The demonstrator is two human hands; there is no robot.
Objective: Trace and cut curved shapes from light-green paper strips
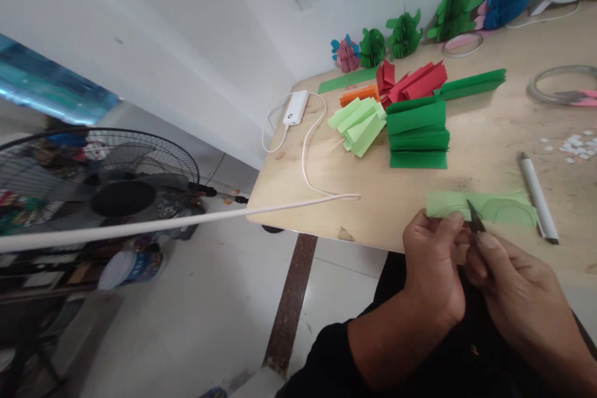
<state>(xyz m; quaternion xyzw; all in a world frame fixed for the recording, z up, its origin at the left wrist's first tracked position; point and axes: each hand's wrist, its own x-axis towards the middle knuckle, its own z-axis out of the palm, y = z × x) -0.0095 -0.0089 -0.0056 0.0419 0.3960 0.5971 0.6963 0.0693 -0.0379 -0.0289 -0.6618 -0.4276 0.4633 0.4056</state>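
My left hand (431, 264) pinches the near edge of a light green paper strip (485, 206) that has curved lines drawn on it. My right hand (517, 298) is closed around small dark scissors (474, 217), whose pointed tip rests on the strip. Both hands sit at the near edge of the wooden table (326, 168). A white pen (538, 196) lies just right of the strip.
Folded paper stacks lie further back: dark green (417, 134), light green (359, 125), red (413, 82), orange (359, 94). Finished paper ornaments (403, 34) line the wall. A white power bank (295, 107) with its cable, tape rolls (559, 84) and white scraps (576, 146) are there. A floor fan (100, 183) stands left.
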